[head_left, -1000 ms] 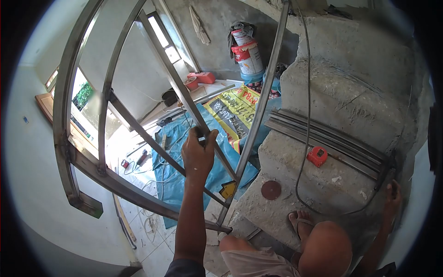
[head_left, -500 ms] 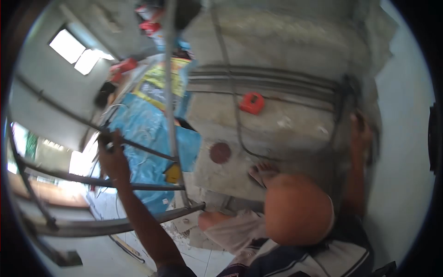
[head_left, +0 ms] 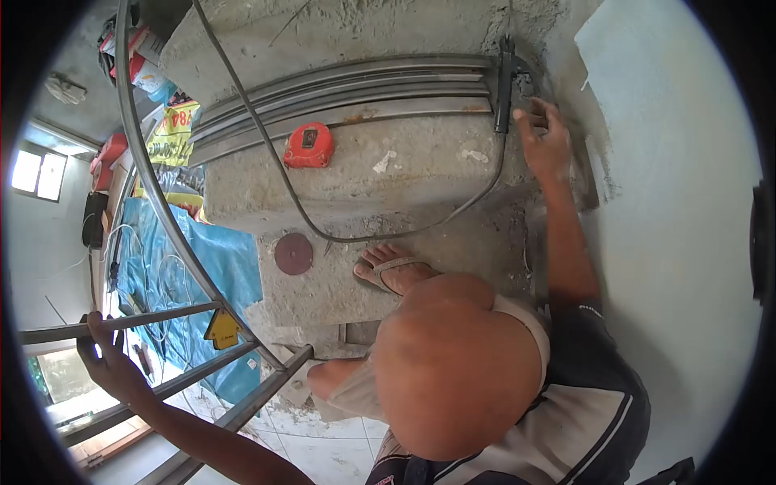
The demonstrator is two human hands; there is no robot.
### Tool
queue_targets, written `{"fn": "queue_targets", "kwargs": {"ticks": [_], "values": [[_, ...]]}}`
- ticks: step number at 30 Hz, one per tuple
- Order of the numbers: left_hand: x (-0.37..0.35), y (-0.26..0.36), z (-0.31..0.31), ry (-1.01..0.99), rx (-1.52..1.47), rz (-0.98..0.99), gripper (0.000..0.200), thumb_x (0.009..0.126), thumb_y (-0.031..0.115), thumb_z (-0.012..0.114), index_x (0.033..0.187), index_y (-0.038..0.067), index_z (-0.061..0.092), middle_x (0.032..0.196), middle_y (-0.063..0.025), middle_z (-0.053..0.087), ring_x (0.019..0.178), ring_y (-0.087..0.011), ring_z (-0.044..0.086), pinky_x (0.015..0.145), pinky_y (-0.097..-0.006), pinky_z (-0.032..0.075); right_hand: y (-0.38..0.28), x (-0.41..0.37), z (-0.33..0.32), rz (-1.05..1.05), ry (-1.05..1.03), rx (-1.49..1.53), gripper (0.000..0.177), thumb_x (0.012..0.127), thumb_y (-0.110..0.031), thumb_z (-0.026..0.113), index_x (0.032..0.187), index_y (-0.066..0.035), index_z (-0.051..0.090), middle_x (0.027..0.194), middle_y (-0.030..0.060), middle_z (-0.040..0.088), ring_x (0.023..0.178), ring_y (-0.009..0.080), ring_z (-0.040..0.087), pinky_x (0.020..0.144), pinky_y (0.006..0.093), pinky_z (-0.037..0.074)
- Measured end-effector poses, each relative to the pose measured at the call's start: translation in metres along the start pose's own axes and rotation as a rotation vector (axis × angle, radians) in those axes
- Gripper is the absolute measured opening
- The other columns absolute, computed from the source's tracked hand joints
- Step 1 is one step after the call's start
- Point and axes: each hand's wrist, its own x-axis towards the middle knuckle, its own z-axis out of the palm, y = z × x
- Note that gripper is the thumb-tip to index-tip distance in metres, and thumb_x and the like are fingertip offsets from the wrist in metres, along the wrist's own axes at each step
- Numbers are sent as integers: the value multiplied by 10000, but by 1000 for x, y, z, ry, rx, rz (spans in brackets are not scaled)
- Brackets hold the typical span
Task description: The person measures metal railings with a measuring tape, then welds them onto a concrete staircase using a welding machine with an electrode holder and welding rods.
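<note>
Your left hand (head_left: 109, 364) is closed round a bar of the frame (head_left: 162, 314), low on the left. Your right hand (head_left: 546, 141) is up on the concrete step (head_left: 420, 170), right against the black clamp (head_left: 503, 97), fingers bent, but I cannot tell if it grips. There's one red tape (head_left: 309, 145), one disc (head_left: 293, 254) and one cable (head_left: 267, 153) on the steps. A bucket (head_left: 149, 77) sits top left, its contents hidden.

The head has tipped down over the concrete step (head_left: 420, 174), so the red tape measure (head_left: 308, 146) now lies near the top of the view. The left hand (head_left: 109, 364), a second ago at mid-picture, now grips a frame bar (head_left: 153, 319) at the lower left. The right hand (head_left: 546, 141) has moved from the step's edge up to the black clamp (head_left: 503, 93).
</note>
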Motion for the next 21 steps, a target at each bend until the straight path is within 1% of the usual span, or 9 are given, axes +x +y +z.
{"fn": "queue_targets", "kwargs": {"ticks": [3, 5, 7, 9, 10, 11, 15, 19, 21], "values": [[3, -7, -6, -16, -18, 14, 494, 995, 357, 708, 1301, -19, 612, 1204, -147, 659, 1063, -238, 678, 895, -386, 614, 23, 36, 30, -47, 29, -150, 783, 898, -681, 640, 1262, 11, 677, 1211, 270, 690, 1126, 433, 670, 1002, 486, 505], [3, -12, -6, 11, -66, 29, 460, 999, 341, 705, 1282, -11, 618, 1196, -142, 657, 1042, -235, 681, 892, -383, 615, 39, 63, 37, -22, 6, -260, 728, 895, -662, 677, 1176, 8, 723, 1045, 226, 749, 1000, 415, 709, 921, 466, 523], [-12, 17, 3, 33, -4, -76, 430, 1001, 325, 705, 1255, -12, 622, 1179, -134, 659, 1007, -228, 685, 877, -373, 616, 41, 77, 33, 98, -285, -315, 850, 886, -746, 602, 1197, 39, 702, 1220, 332, 671, 1218, 482, 614, 1036, 509, 477], [-7, 6, 1, 20, -21, -9, 438, 993, 328, 718, 1238, -22, 621, 1156, -131, 666, 976, -219, 688, 830, -362, 614, 41, 69, 37, 72, -194, -298, 859, 870, -768, 607, 1164, 31, 725, 1214, 298, 693, 1233, 471, 610, 1052, 503, 459], [-11, 19, 2, 30, -16, -17, 451, 988, 332, 726, 1229, -33, 618, 1141, -133, 668, 971, -216, 687, 809, -354, 610, 47, 70, 39, 48, -226, -333, 745, 920, -686, 625, 1169, 11, 709, 1124, 222, 741, 1106, 410, 681, 963, 463, 506], [-19, 32, 8, 29, -14, -29, 464, 983, 336, 733, 1221, -44, 616, 1126, -135, 670, 965, -214, 686, 787, -346, 606, 42, 66, 48, 14, -269, -297, 745, 920, -686, 625, 1169, 11, 709, 1124, 222, 741, 1106, 410, 681, 963, 463, 506], [-24, 47, 12, 41, 42, -27, 486, 962, 347, 753, 1170, -72, 617, 1107, -150, 673, 954, -217, 685, 788, -327, 592, 34, 63, 50, -23, -336, -264, 751, 1031, -443, 611, 1439, 164, 438, 1174, 334, 674, 977, 321, 719, 850, 499, 571], [-19, 32, 6, 20, 59, 71, 555, 923, 392, 785, 1193, -70, 641, 1090, -159, 694, 932, -221, 698, 774, -323, 584, 29, 61, 58, -104, -378, -226, 728, 1030, -438, 606, 1431, 147, 440, 1173, 314, 670, 983, 306, 704, 858, 482, 562], [-18, 31, 4, 19, 156, 127, 519, 948, 386, 759, 1170, -74, 668, 1043, -150, 695, 940, -207, 700, 830, -330, 609, 19, 50, 55, -136, -349, -165, 713, 1029, -435, 603, 1425, 136, 441, 1173, 301, 667, 988, 296, 694, 864, 471, 556]]}}
